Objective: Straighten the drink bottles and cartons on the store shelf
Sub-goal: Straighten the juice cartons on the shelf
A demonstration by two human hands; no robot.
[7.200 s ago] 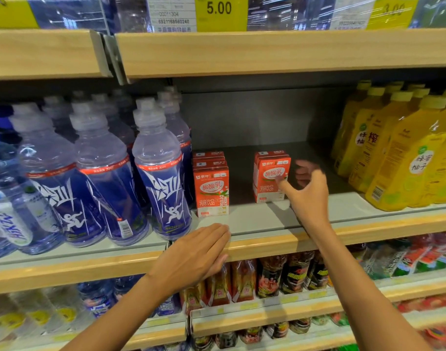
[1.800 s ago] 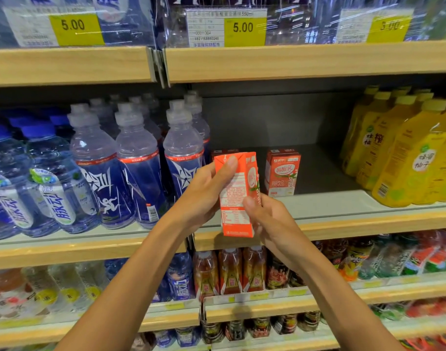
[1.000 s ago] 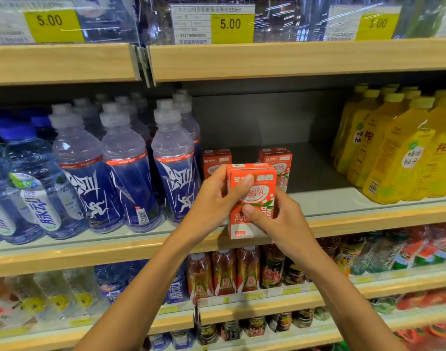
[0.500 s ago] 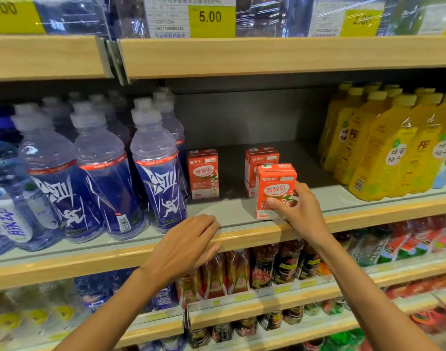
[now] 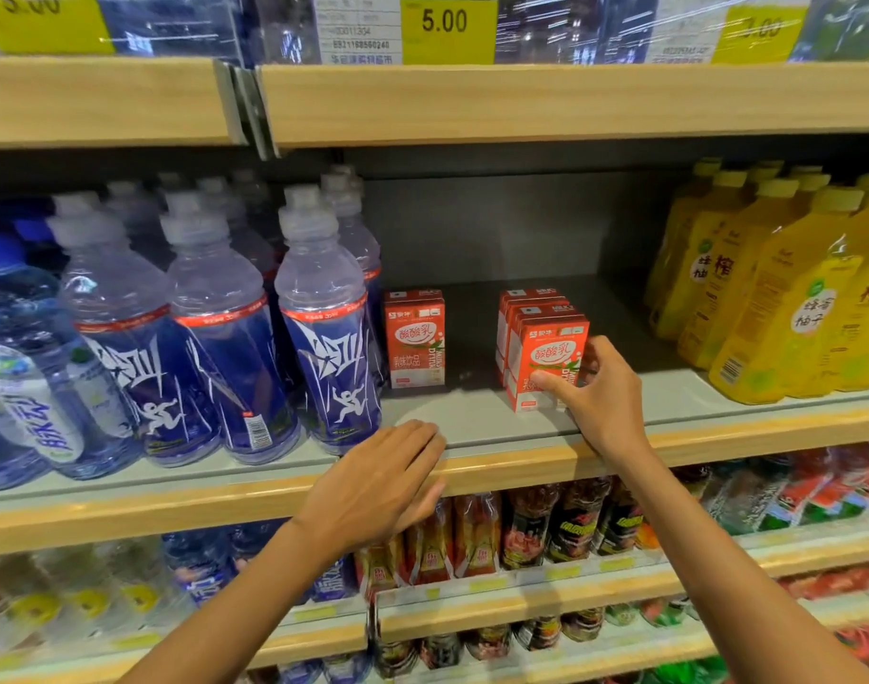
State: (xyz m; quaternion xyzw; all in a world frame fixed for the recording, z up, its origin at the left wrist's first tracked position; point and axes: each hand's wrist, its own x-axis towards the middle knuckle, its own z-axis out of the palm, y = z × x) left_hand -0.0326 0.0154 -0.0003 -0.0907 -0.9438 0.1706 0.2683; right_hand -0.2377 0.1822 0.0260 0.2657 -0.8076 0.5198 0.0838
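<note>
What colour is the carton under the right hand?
The carton is orange-red with a white label patch and white bottom band; head view shows it best.

The front carton (image 5: 546, 350) in my right grip (image 5: 602, 402) is smooth printed paperboard with a faint sheen. The shelf (image 5: 472, 424) deck looks like matt grey painted metal, and its front lip has a pale wood-grain finish. The blue bottles (image 5: 323, 333) are clear, glossy plastic with shiny film labels. The yellow bottles (image 5: 778, 308) are smooth plastic with a duller finish.
</note>
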